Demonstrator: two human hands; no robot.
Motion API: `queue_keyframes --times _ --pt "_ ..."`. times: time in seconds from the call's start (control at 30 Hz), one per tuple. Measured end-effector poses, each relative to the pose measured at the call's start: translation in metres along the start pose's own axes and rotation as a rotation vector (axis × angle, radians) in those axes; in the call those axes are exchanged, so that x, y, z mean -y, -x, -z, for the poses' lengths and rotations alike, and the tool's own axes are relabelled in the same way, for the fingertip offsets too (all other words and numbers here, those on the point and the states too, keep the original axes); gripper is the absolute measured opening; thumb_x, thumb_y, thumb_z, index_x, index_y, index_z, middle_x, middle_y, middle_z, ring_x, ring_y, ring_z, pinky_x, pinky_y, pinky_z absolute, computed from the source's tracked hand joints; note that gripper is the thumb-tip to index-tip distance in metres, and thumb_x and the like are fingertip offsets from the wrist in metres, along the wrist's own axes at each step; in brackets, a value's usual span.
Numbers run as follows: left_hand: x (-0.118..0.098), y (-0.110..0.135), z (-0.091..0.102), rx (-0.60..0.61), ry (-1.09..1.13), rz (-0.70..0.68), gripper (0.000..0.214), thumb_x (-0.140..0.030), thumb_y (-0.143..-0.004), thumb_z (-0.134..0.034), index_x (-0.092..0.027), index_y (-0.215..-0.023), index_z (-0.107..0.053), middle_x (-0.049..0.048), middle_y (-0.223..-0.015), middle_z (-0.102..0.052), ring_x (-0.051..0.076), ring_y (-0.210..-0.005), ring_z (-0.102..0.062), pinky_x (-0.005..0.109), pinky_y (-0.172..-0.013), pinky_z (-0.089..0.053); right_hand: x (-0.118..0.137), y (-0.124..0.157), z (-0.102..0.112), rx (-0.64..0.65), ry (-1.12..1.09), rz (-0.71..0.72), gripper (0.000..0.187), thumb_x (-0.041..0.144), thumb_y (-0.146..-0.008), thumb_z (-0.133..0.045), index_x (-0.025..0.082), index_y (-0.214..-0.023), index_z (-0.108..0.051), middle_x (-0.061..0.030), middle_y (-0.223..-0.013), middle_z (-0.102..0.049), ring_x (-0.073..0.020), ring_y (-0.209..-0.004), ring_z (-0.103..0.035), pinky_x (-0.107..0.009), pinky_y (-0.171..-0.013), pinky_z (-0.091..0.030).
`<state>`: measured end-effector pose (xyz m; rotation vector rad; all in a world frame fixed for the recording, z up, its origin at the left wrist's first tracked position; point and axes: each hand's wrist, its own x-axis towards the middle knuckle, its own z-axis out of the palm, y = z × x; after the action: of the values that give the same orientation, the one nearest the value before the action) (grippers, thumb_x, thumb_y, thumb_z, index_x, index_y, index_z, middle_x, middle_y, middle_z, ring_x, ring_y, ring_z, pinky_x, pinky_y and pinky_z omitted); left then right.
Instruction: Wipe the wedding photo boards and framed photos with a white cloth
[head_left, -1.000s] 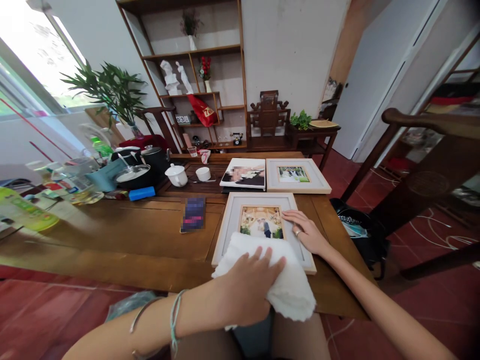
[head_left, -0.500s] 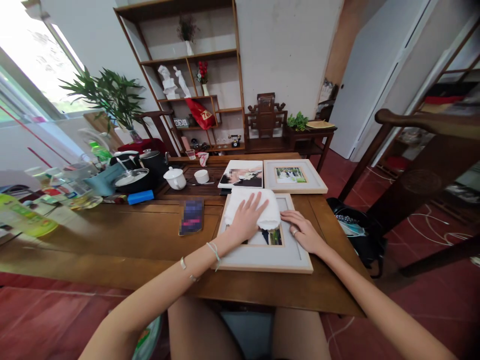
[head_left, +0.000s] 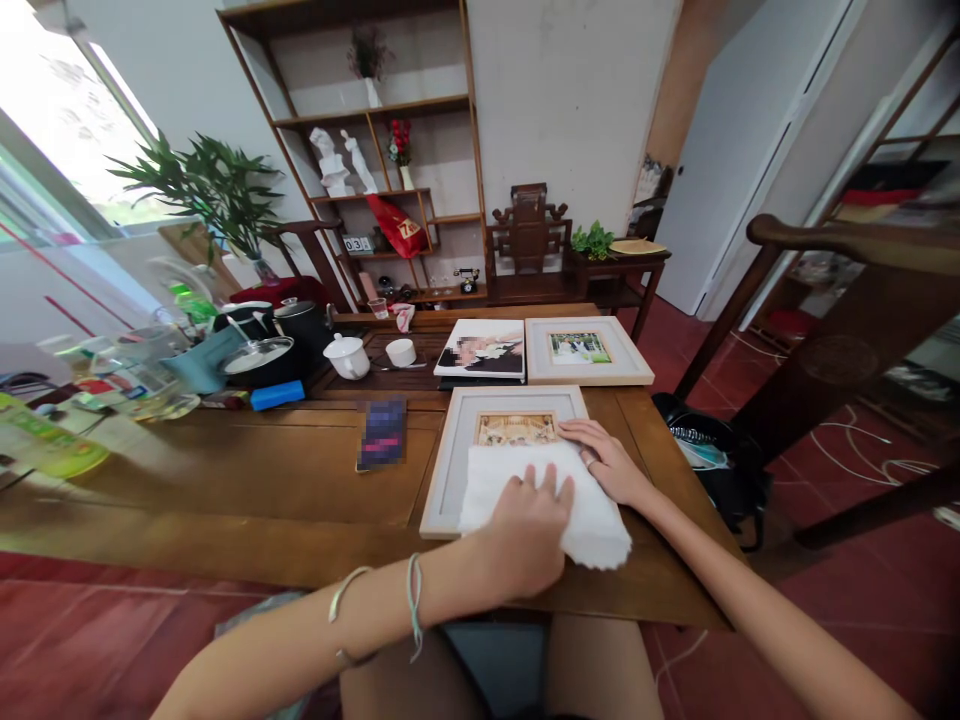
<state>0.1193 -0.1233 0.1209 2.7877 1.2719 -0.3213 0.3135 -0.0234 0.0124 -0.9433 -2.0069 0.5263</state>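
A pale wooden picture frame (head_left: 459,440) lies flat on the brown wooden table (head_left: 247,470) in front of me. A folded white cloth (head_left: 495,475) covers the frame's near half. My left hand (head_left: 525,535) presses flat on the cloth with its fingers stretched out. My right hand (head_left: 604,460) rests flat on the frame's right edge, fingers spread, a ring on one finger. The upper part of the photo (head_left: 516,428) shows beyond the cloth.
A second framed photo (head_left: 581,350) and an unframed print (head_left: 484,350) lie further back. A dark card (head_left: 384,432) lies left of the frame. Pots, a teapot (head_left: 347,355), a cup and bottles crowd the left. A wooden chair back (head_left: 862,300) stands at right.
My left hand first pushed the cloth up to the frame's far end, then pulled it back down to the near edge. My right hand stayed on the frame's right side.
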Motion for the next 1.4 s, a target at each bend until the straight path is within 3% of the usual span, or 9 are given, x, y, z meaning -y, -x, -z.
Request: queue_keyframes --times 0.17,0.47,0.63,0.8,0.97,1.07,1.17,1.4 --pt "-0.023 0.022 0.003 -0.005 0.024 -0.091 0.068 -0.027 -0.083 -0.050 -0.008 -0.145 -0.028 0.0217 -0.151 -0.031 0.037 -0.135 -0.037 0.050 -0.102 -0.039 -0.001 0.000 -0.001 0.002 -0.013 -0.017 0.045 0.009 -0.076 -0.047 0.025 -0.112 -0.068 -0.0078 -0.123 -0.064 -0.0262 -0.120 -0.053 -0.053 -0.106 -0.038" --pt "0.000 0.000 0.001 0.037 0.008 0.115 0.074 -0.018 -0.079 -0.055 -0.017 -0.148 -0.027 0.0199 -0.148 -0.039 0.039 -0.126 -0.048 0.048 -0.092 -0.045 0.001 0.000 0.001 0.006 -0.004 -0.007 0.046 0.010 -0.076 -0.047 0.025 -0.114 -0.067 -0.0080 -0.122 -0.064 -0.0263 -0.119 -0.053 -0.054 -0.105 -0.037" --pt "0.025 -0.018 -0.007 0.060 -0.033 0.207 0.080 -0.018 -0.077 -0.061 -0.018 -0.148 -0.025 0.0201 -0.152 -0.032 0.040 -0.133 -0.039 0.049 -0.096 -0.043 0.003 -0.001 0.000 -0.005 0.010 0.021 0.045 0.010 -0.075 -0.046 0.024 -0.112 -0.068 -0.0085 -0.122 -0.065 -0.0278 -0.119 -0.052 -0.055 -0.104 -0.038" --pt "0.068 -0.033 -0.023 -0.130 -0.051 0.137 0.083 -0.006 -0.077 -0.055 -0.026 -0.149 -0.020 0.0097 -0.157 -0.023 0.032 -0.142 -0.025 0.045 -0.109 -0.030 0.000 -0.001 -0.001 -0.002 0.029 0.043 0.044 0.011 -0.075 -0.045 0.018 -0.113 -0.066 -0.0122 -0.118 -0.065 -0.0285 -0.117 -0.053 -0.054 -0.102 -0.040" --pt "0.097 -0.053 -0.023 -0.271 -0.056 0.088 0.081 0.003 -0.076 -0.044 -0.027 -0.148 -0.023 0.0034 -0.157 -0.025 0.025 -0.143 -0.023 0.042 -0.111 -0.029 -0.003 0.000 -0.001 -0.004 0.029 0.056 0.042 0.012 -0.076 -0.045 0.020 -0.112 -0.066 -0.0115 -0.120 -0.064 -0.0284 -0.117 -0.054 -0.055 -0.102 -0.040" --pt "0.100 -0.068 -0.020 -0.328 -0.057 0.036 0.082 0.002 -0.075 -0.045 -0.025 -0.149 -0.021 0.0033 -0.158 -0.022 0.024 -0.145 -0.019 0.041 -0.112 -0.027 0.001 -0.002 0.001 0.004 0.035 0.048 0.042 0.012 -0.075 -0.046 0.021 -0.110 -0.067 -0.0103 -0.118 -0.065 -0.0288 -0.116 -0.053 -0.054 -0.102 -0.039" --pt "0.096 -0.082 -0.020 -0.310 -0.065 -0.016 0.081 0.003 -0.076 -0.044 -0.026 -0.148 -0.022 0.0026 -0.158 -0.023 0.024 -0.145 -0.019 0.043 -0.112 -0.025 0.006 -0.004 0.002 0.026 0.045 0.030 0.040 0.011 -0.074 -0.045 0.022 -0.105 -0.068 -0.0095 -0.114 -0.066 -0.0296 -0.116 -0.052 -0.054 -0.101 -0.040" --pt "0.089 -0.085 -0.025 -0.275 -0.102 0.067 0.072 0.000 -0.082 -0.044 -0.026 -0.147 -0.026 0.0050 -0.152 -0.035 0.025 -0.139 -0.032 0.043 -0.106 -0.035 0.001 -0.003 0.002 0.016 0.035 -0.004 0.042 0.012 -0.074 -0.046 0.023 -0.109 -0.068 -0.0086 -0.117 -0.066 -0.0298 -0.117 -0.053 -0.056 -0.104 -0.037"
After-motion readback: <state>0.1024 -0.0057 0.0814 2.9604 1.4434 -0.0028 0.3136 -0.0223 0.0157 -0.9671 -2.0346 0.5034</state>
